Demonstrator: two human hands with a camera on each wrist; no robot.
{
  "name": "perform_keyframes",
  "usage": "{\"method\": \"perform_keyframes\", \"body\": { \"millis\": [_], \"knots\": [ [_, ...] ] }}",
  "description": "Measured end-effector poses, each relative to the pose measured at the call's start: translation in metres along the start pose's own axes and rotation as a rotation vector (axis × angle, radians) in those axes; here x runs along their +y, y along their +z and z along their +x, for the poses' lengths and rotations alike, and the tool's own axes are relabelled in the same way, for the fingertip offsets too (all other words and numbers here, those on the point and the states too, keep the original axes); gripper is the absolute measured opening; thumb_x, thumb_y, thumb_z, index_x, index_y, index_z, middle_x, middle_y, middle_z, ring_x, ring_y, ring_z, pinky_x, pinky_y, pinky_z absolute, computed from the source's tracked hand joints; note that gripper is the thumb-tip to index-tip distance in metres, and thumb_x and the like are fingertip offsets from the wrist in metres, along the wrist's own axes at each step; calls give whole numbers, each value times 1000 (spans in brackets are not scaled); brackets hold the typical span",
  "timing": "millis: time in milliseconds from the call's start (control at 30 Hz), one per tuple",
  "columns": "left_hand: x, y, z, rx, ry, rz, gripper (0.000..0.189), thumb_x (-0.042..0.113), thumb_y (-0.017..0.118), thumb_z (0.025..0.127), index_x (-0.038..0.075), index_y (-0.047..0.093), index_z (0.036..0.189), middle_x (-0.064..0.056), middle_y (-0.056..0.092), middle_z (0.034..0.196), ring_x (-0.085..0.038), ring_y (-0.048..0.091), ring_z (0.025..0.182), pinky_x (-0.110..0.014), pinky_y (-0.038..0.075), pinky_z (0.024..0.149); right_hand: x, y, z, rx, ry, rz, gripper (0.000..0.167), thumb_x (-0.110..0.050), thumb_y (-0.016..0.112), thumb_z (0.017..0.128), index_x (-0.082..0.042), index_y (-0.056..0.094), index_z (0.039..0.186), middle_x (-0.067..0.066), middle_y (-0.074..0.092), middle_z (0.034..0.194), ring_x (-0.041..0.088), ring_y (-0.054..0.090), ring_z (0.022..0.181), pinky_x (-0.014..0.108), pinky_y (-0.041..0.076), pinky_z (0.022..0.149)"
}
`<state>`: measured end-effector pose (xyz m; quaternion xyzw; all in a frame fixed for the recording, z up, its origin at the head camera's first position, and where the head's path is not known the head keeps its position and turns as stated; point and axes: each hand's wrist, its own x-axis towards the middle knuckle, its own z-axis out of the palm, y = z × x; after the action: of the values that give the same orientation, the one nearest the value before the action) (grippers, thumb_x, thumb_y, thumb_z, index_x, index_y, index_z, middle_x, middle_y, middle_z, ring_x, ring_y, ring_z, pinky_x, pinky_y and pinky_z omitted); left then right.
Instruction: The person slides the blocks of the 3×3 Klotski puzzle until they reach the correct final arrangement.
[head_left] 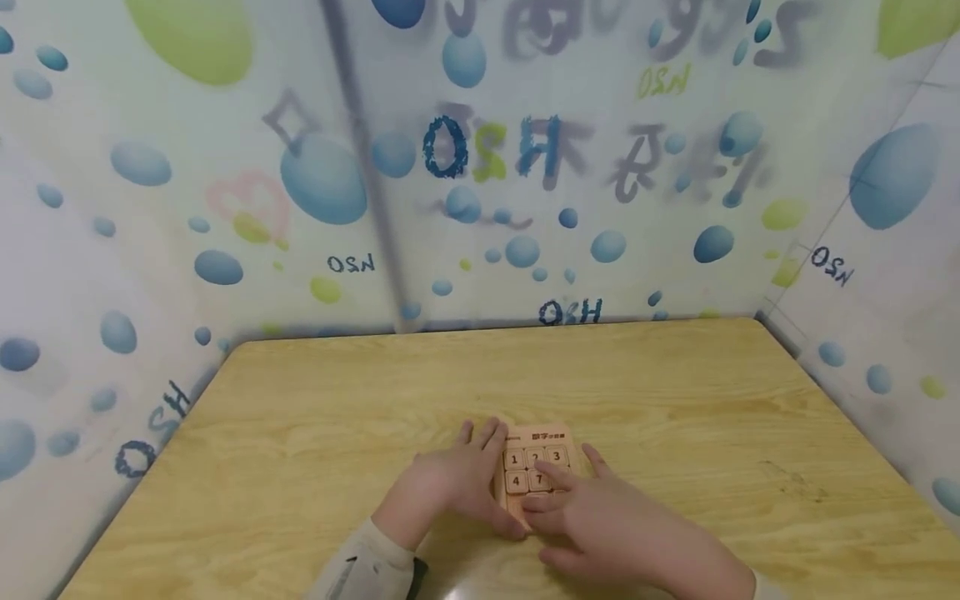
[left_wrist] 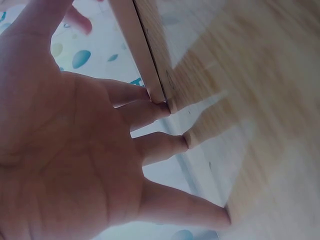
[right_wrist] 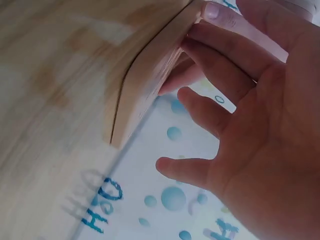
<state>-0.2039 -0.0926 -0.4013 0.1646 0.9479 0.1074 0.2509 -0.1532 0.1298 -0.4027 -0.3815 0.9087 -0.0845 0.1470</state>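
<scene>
A wooden number sliding puzzle [head_left: 566, 433] lies flat on the table. Tiles 1, 2 and 3 form its top row, with 4 and 7 below; its lower right is covered. My left hand [head_left: 457, 482] spans the puzzle's left side, thumb by the near edge and index finger by the far left corner. In the left wrist view, that hand's [left_wrist: 80, 140] fingers are extended, some tips touching the board's edge [left_wrist: 136, 47]. My right hand [head_left: 611, 521] reaches over the tiles with spread fingers, one near tile 2. The right wrist view shows the board's side [right_wrist: 131, 100] beyond those fingers [right_wrist: 220, 70].
The light wood-grain table [head_left: 337, 408] stretches around the puzzle on all sides. A printed wall covering [head_left: 637, 283] with blue and green drops stands along its far edge and both sides.
</scene>
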Motion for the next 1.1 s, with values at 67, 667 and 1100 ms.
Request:
{"method": "perform_keyframes", "body": {
  "millis": [67, 667, 1100],
  "knots": [
    [0, -1, 0, 2, -8, 3, 138, 76, 87, 68, 21, 17, 173, 2, 12, 182, -35, 13, 168, -94, 28, 107, 2, -1, -5, -1, 11, -8, 46, -54, 61, 104, -32, 67, 145, -15, 60, 154, 33, 41, 159, 83, 20, 122],
    [3, -3, -1, -1, -23, 1, 140, 74, 90, 66, 19, 17, 172, 0, 12, 181, -35, 12, 168, -93, 25, 110, -1, -3, -25, -73, 176, -21, 64, -63, 62, 100, -20, 65, 148, 0, 61, 157, 36, 45, 156, 78, 32, 121],
    [3, -4, -1, 0, -17, 3, 141, 73, 91, 66, 18, 17, 172, -1, 13, 182, -36, 13, 168, -94, 26, 108, -13, 4, -7, -101, 117, 178, 65, -60, 60, 102, -26, 55, 157, -8, 45, 168, 29, 31, 164, 79, 23, 125]
  ]
}}
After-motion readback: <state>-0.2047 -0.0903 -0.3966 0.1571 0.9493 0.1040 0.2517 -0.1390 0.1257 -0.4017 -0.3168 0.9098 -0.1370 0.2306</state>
